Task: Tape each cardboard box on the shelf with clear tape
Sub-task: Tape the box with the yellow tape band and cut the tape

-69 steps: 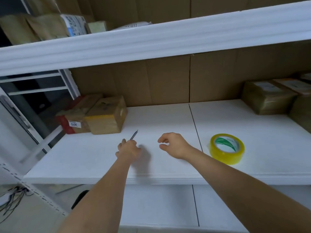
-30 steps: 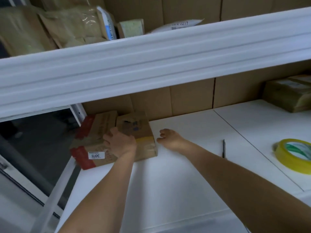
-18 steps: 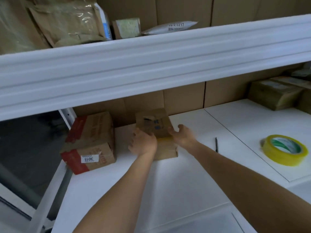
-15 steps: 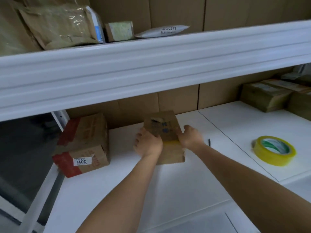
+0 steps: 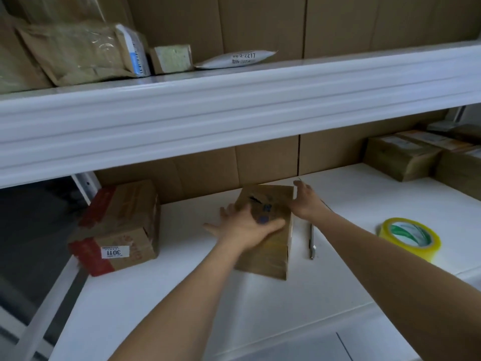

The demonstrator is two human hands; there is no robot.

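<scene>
Your left hand lies flat across the top of the small cardboard box, fingers spread and pressing rather than curled, so that grip is released. Your right hand rests against the box's far right edge with the fingers fairly straight; it steadies the box and clasps nothing. The box sits on the white shelf, near the middle, well apart from the red-taped box to its left.

It looks light and small enough for one hand, but the cardboard seems worn and a little soft, so its flaps will likely give if you press hard. Hold it by the two side walls, low down, leaving the top seam free for tape. The shelf surface appears smooth, so expect the box to slide; keep one palm down on it.

The craft knife lies just beside the box on the right, and the tape roll further right.
</scene>
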